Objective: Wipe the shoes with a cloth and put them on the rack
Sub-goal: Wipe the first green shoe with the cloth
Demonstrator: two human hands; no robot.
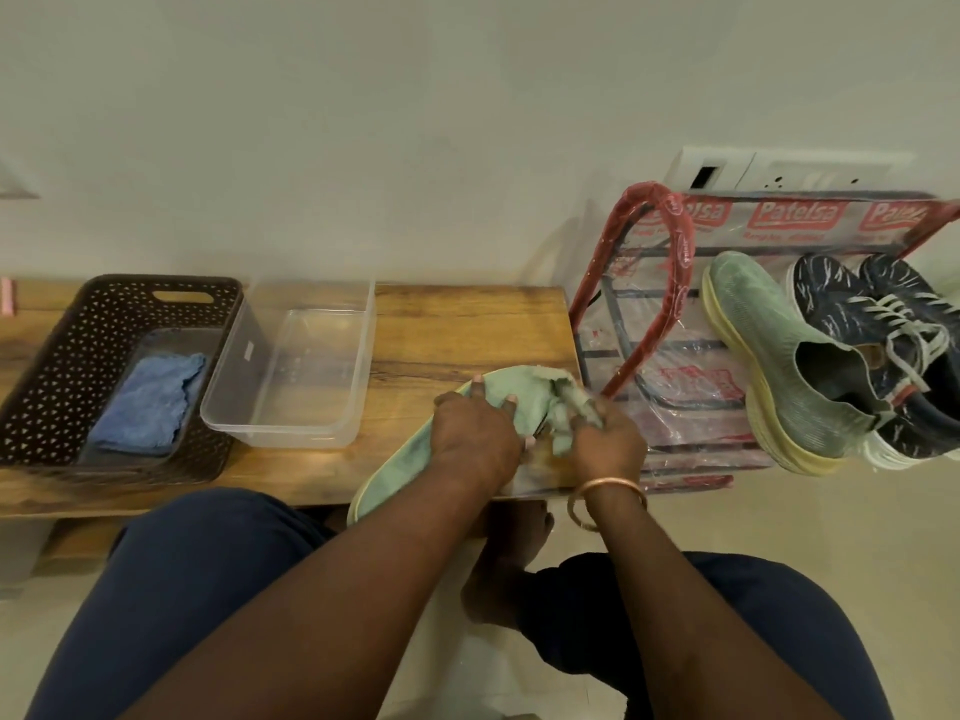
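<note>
A person sits at a low wooden table [467, 324], knees in dark trousers at the near edge of the view, both arms reaching forward. The left hand [475, 439] grips a pale green shoe [400, 472], fingers curled over its upper. The shoe lies aslant over the table's near right part, one end jutting past the near edge toward the person's lap. The right hand [610, 441], with bangles [605, 491] on its wrist, clutches a bunched greenish cloth [558, 402] and holds it against the far end of that shoe, just beside the left hand. To the right of the table stands the rack [675, 262], a red-edged frame wrapped in clear printed plastic. On its top tier rests a second green shoe [779, 356] with a yellowish sole, and touching it on the right is a pair of navy sneakers [852, 314] with pale laces. On the table's left part sits a brown perforated basket [62, 356] with a folded blue cloth [148, 405] inside. Just beside the basket, between it and the hands, stands a clear plastic container [234, 366].
</note>
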